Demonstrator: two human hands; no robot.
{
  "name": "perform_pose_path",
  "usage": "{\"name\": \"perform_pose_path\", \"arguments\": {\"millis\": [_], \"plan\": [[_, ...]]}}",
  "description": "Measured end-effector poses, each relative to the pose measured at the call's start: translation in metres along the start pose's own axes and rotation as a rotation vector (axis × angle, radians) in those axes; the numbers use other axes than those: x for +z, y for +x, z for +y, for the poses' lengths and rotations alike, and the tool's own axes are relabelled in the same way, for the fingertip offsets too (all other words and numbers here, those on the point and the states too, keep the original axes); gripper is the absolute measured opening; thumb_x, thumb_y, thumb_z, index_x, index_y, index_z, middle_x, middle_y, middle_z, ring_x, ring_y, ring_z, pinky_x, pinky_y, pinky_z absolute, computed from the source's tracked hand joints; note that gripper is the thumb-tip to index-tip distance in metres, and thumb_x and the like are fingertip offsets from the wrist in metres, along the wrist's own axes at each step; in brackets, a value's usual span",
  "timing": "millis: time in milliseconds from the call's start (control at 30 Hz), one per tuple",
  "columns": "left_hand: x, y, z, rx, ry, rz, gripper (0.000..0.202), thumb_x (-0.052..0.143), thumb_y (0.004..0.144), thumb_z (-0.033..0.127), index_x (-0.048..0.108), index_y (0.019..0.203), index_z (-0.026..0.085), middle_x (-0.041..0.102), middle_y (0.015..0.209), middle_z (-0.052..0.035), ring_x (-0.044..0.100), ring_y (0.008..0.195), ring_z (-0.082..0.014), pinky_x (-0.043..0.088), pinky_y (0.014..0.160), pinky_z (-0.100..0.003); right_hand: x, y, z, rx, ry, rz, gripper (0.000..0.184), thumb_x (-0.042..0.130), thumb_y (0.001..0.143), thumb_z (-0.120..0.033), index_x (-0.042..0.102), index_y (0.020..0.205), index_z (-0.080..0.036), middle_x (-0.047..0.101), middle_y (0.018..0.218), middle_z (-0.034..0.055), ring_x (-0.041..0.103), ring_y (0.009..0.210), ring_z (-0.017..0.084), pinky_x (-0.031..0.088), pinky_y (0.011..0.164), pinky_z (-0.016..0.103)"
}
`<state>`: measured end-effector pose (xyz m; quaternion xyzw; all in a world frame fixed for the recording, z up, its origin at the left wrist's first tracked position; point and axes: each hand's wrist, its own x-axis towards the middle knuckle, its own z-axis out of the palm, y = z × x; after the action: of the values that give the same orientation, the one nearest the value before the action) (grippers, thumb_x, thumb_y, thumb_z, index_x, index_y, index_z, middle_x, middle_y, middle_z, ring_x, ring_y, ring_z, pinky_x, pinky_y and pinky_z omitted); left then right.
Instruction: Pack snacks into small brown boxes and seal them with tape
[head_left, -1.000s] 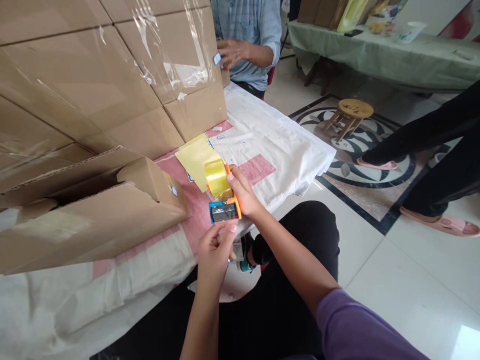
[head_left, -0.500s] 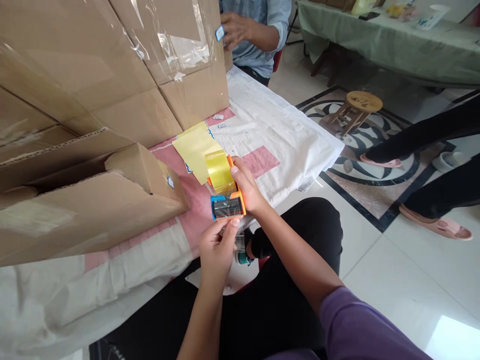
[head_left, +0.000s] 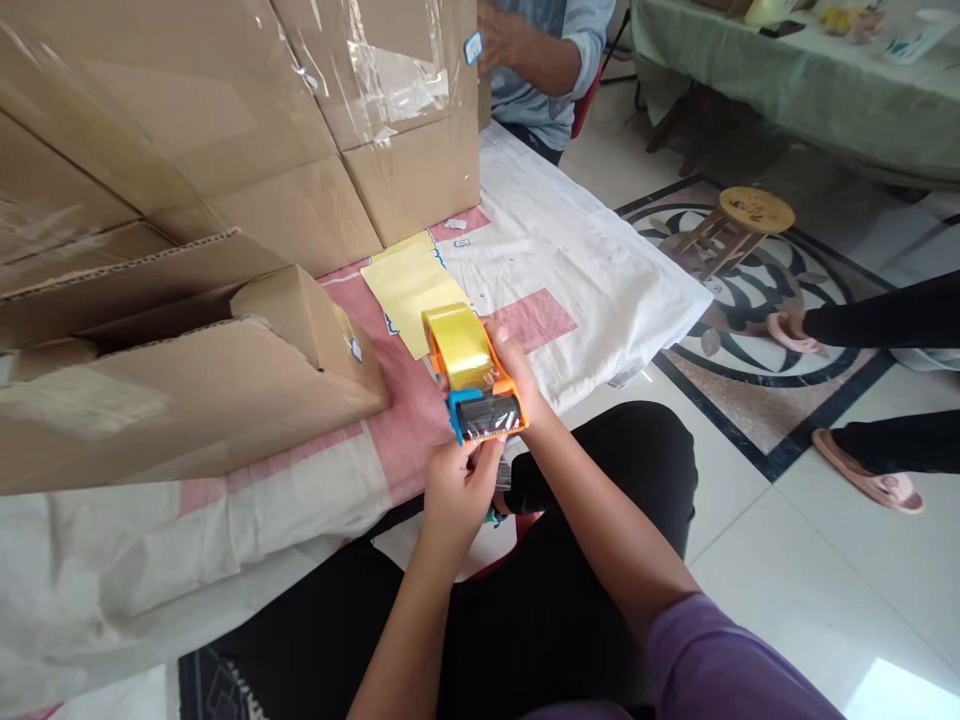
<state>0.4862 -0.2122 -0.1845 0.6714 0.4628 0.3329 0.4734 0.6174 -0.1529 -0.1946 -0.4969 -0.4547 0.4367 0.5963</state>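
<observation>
A tape dispenser (head_left: 491, 415) with an orange and blue frame, a black roller and a roll of yellowish packing tape (head_left: 459, 345) is above my lap, near the table edge. My right hand (head_left: 517, 370) is closed round its right side, thumb along the frame. Just below the toothed cutting edge, my left hand (head_left: 461, 490) is closed in a pinch at the tape's end, which is clear and hard to make out. Behind the dispenser, yellow paper sheets (head_left: 409, 285) with blue scalloped edges lie on the table.
An open cardboard box (head_left: 300, 375) lies on the cloth-covered table (head_left: 600, 270) at left. Taped boxes (head_left: 420, 185) stand behind it. A co-worker's hand (head_left: 499, 40) is beyond them. A wooden stool (head_left: 756, 210) and another person's slippered foot (head_left: 870, 480) are at right.
The view has shifted, so the surroundings sit further right. The dispenser has tipped a little, showing more of the roll's top. Both hands stay at it.
</observation>
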Motion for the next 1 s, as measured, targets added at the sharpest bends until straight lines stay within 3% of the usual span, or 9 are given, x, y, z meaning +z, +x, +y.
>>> {"name": "perform_pose_path", "arguments": {"millis": [167,333,567,700,867,1000], "plan": [[-0.009,-0.003,0.002,-0.078,-0.107,-0.080,0.031,0.061,0.092,0.042,0.074,0.080,0.017,0.046,0.046,0.0045,0.045,0.044,-0.0093,0.034,0.048,-0.022,0.001,-0.004,0.002,-0.008,0.088,0.121,0.050,0.032,0.099,-0.069,0.056,0.118,-0.030,0.064,0.107,0.0049,0.060,0.115,0.027,0.056,0.087,0.044],[-0.015,-0.005,0.003,-0.135,-0.267,-0.081,0.030,0.063,0.091,0.043,0.079,0.099,0.018,0.054,0.048,0.0038,0.047,0.040,-0.0086,0.035,0.043,-0.021,0.001,-0.006,-0.010,-0.059,0.216,0.070,0.044,0.046,0.095,-0.066,0.055,0.113,-0.026,0.066,0.107,0.0060,0.063,0.112,0.027,0.057,0.085,0.042],[-0.022,-0.005,0.003,-0.159,-0.365,-0.037,0.034,0.063,0.092,0.045,0.078,0.104,0.017,0.052,0.042,0.0044,0.050,0.040,-0.0094,0.041,0.048,-0.020,-0.015,0.009,-0.028,-0.093,0.187,0.000,0.050,0.072,0.081,-0.054,0.045,0.113,-0.027,0.071,0.110,0.0063,0.068,0.106,0.025,0.058,0.085,0.043],[-0.030,-0.007,0.004,-0.163,-0.336,-0.035,0.034,0.064,0.091,0.045,0.078,0.102,0.017,0.053,0.043,0.0043,0.050,0.039,-0.0097,0.041,0.045,-0.021,-0.030,0.025,-0.028,-0.139,0.136,0.031,0.046,0.072,0.081,-0.045,0.045,0.113,-0.026,0.071,0.113,0.0071,0.068,0.107,0.025,0.057,0.088,0.043],[-0.040,-0.012,-0.001,-0.158,-0.325,-0.016,0.034,0.063,0.091,0.045,0.078,0.104,0.016,0.056,0.045,0.0037,0.055,0.044,-0.0109,0.046,0.052,-0.021,-0.041,0.044,-0.019,-0.143,0.140,0.075,0.041,0.072,0.074,-0.029,0.047,0.106,-0.025,0.071,0.101,0.0029,0.068,0.098,0.023,0.056,0.081,0.037],[-0.051,-0.015,-0.003,-0.160,-0.329,0.035,0.038,0.062,0.092,0.046,0.076,0.109,0.016,0.057,0.047,0.0033,0.055,0.045,-0.0113,0.049,0.056,-0.023,-0.049,0.044,-0.018,-0.050,-0.156,0.153,0.035,0.069,0.069,-0.027,0.056,0.101,-0.021,0.067,0.096,0.0021,0.064,0.090,0.022,0.053,0.077,0.034]]}}
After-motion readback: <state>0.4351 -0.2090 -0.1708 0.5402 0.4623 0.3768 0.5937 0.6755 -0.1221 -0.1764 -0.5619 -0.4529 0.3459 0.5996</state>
